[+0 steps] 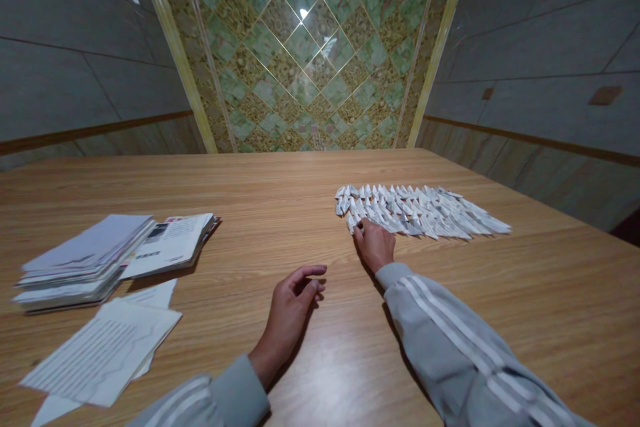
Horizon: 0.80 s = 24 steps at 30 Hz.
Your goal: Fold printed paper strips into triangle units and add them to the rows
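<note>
Small folded paper boats (395, 203) with pointed peaks, several of them, stand close together in rows on the right side of the table. My right hand (375, 245) reaches to the left end of the nearest row, its fingers closed on one paper boat (352, 221) there; part of that boat is hidden behind the fingers. Over the middle of the table, my left hand (293, 303) is bent at the fingers, with thumb and forefinger apart and nothing between them. It is nearest to the bare wood, to the left of my right forearm.
On the wooden table (260, 213), a thick stack of paper sheets (85, 247) lies at the left, beside a shorter printed pile (173, 243). Loose lined sheets (105, 350) lie in front of them. A tiled wall (310, 80) rises beyond the table.
</note>
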Tool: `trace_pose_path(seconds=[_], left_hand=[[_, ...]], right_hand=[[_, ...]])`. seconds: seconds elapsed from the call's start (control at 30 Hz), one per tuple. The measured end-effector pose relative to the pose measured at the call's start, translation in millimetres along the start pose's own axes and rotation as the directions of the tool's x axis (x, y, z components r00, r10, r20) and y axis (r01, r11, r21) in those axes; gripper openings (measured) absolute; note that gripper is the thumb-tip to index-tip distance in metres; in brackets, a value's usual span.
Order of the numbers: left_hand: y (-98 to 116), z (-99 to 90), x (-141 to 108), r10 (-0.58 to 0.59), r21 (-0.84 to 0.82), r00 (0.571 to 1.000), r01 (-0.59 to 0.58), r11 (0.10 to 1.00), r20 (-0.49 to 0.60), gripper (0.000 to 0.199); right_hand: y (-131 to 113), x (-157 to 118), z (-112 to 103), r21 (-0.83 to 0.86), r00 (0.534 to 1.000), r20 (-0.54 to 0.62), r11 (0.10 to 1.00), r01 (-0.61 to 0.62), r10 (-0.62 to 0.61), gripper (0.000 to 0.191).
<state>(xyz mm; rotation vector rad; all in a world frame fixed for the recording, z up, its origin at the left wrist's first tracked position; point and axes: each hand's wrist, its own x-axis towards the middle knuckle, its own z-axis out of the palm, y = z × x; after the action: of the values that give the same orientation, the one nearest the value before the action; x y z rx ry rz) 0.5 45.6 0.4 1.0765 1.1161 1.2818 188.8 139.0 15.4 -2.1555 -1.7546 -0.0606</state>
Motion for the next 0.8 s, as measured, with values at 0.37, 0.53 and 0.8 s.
trace_pose_path(seconds=[0.37, 0.53, 0.8], left_hand=[[-1, 0.7, -4, 0.047, 0.004, 0.997, -0.047, 0.999, 0.054, 0.028], [7, 5.6, -9, 0.092, 0.063, 0.988, -0.100, 0.993, 0.120, 0.021], [86, -48.0, 34, 0.238, 0.505, 0.915, -0.381, 0.774, 0.326, 0.014]], right_hand=[[17, -68, -31, 0.263, 0.954, 0.043, 0.924, 0.276, -0.297, 0.023], [37, -88, -23, 0.501, 0.901, 0.078, 0.798, 0.334, -0.427, 0.029], [32, -87, -8, 0.575, 0.858, 0.120, 0.740, 0.349, -0.499, 0.024]])
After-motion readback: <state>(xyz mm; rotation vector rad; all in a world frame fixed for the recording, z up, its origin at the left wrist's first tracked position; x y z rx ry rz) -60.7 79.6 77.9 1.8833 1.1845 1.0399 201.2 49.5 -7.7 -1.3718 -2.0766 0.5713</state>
